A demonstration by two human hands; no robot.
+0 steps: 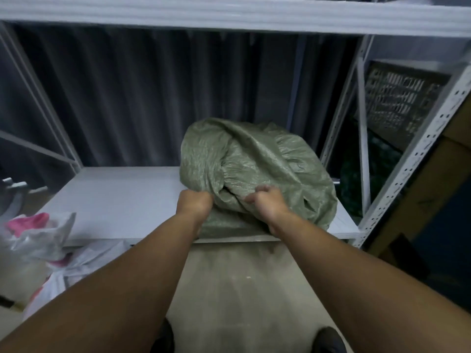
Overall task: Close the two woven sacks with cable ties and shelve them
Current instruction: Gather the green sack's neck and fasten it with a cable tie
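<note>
Green woven plastic made up the sack (pixel 257 161), which lay slumped on the right half of a white shelf (pixel 122 197), its near edge hanging slightly over the shelf's front lip. The fabric was crumpled into deep folds and bulged up toward the back.

Both hands were on the sack's near side. The left hand (pixel 195 202) had its fingers curled into a fist around a bunch of the fabric at the lower left of the sack. The right hand (pixel 267 203), just beside it, pinched another fold with bent fingers and thumb, knuckles up. Both bare forearms reached in from the bottom of the view.

A white sack (pixel 43 240) with pink showing at its top stood on the floor (pixel 242 289) at the left, below the shelf's front edge and well apart from the green one. Whether its mouth was tied could not be made out.

Behind the shelf hung a dark pleated curtain (pixel 153 98). A pale beam (pixel 229 16) of the rack crossed the top of the view, and a perforated metal upright (pixel 413 159) ran down the right side. Beyond that upright sat a slotted crate (pixel 397 103), with brown cardboard boxes (pixel 433 179) further right. The toe of a dark shoe (pixel 328 340) showed at the bottom edge.
</note>
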